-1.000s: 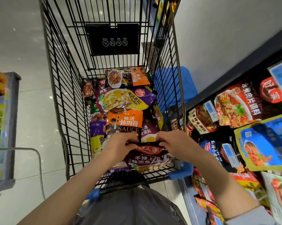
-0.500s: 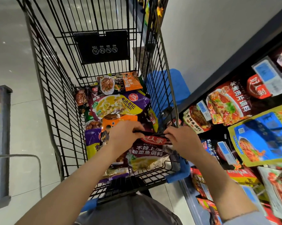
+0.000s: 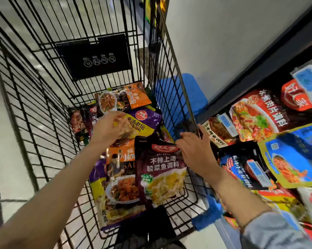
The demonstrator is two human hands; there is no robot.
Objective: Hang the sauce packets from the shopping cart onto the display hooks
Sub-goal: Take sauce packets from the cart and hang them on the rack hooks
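A dark maroon sauce packet (image 3: 160, 169) with a red logo and yellow food picture hangs upright over the cart, pinched at its top right corner by my right hand (image 3: 194, 150). My left hand (image 3: 108, 128) hovers with loose fingers above the heap, holding nothing. Below lie several other packets in the black wire shopping cart (image 3: 43, 123): an orange sauce packet (image 3: 121, 155), a purple and yellow packet (image 3: 142, 121) and another orange one (image 3: 133, 96) at the far end. Packets hang on the display (image 3: 259, 115) at the right.
The display's dark frame (image 3: 259, 56) runs diagonally at the upper right, with a white wall above it. Blue price tags (image 3: 227, 123) sit among the hung packets. A blue bumper (image 3: 205, 218) marks the cart's near right corner. Pale tiled floor lies to the left.
My left hand has let go of the maroon packet and moved up and left. My right hand has lifted the packet upright, toward the cart's right side.
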